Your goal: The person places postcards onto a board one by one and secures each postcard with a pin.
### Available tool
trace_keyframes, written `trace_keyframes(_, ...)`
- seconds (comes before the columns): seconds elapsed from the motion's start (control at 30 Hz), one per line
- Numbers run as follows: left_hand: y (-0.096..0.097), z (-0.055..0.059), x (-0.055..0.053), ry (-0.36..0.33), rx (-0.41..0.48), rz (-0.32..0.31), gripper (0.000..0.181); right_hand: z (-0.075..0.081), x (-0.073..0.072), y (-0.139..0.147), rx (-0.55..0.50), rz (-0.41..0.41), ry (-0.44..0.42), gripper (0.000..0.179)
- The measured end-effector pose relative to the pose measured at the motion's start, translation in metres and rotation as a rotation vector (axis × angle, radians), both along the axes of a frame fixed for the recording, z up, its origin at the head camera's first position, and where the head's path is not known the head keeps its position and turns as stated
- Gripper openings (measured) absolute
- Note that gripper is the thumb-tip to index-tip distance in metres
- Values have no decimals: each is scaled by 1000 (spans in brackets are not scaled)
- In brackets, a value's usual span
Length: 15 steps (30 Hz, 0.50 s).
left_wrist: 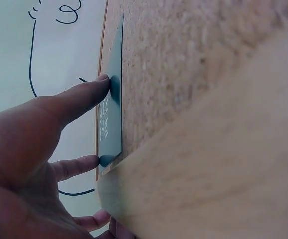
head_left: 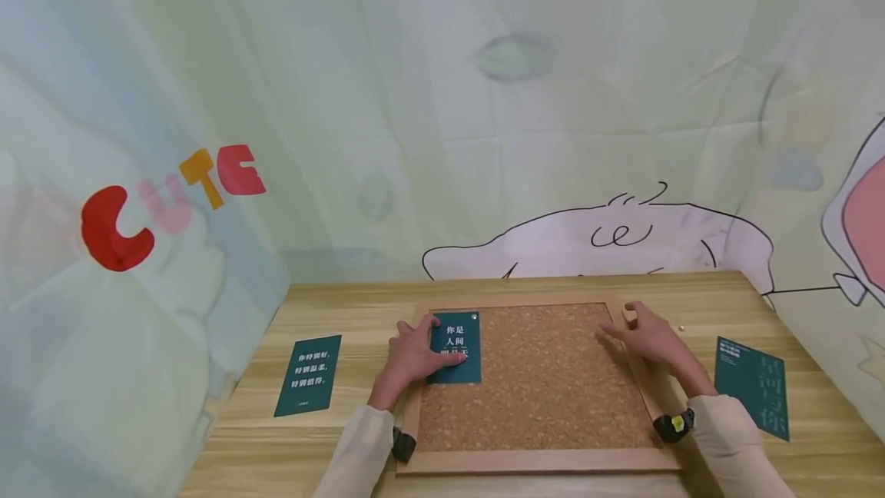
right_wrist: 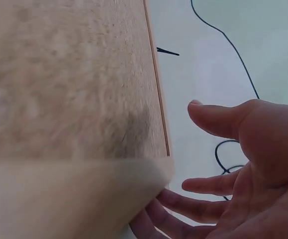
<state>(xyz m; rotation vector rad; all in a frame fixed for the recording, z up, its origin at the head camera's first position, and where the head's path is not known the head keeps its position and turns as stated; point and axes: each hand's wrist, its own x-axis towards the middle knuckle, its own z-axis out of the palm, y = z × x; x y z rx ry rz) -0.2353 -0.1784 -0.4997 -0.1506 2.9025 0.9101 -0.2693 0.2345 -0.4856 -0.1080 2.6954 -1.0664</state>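
Observation:
A dark green card (head_left: 472,367) with white lettering lies in the upper left corner of the cork board (head_left: 546,398). At its top right corner sits a small pale pushpin (head_left: 474,317). My left hand (head_left: 415,353) presses the card with thumb and forefinger spread apart; in the left wrist view the thumb tip touches the green card (left_wrist: 115,114) and other fingers reach round the wooden frame (left_wrist: 134,199). Near the board's right edge, my right hand (head_left: 650,336) holds its thumb out over the cork with nothing pinched. Its lower fingers (right_wrist: 176,199) are beside the frame's outer side.
A second green card (head_left: 308,375) lies on the wooden table (head_left: 242,444) left of the board. Another green card (head_left: 754,383) is by the right forearm. A small pale pushpin (head_left: 681,327) rests right of the right hand. A printed curtain (head_left: 415,137) hangs behind the table.

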Motion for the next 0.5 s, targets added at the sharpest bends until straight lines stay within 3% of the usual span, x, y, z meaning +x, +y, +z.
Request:
trace_keyframes(0.2, 1, 1, 1, 6, 5, -2, 86, -5, 13, 17, -47, -11, -32, 84)
trace_keyframes(0.5, 2, 2, 1, 9, 2, -11, 85, -7, 28, 30, -190, -54, -141, 62)
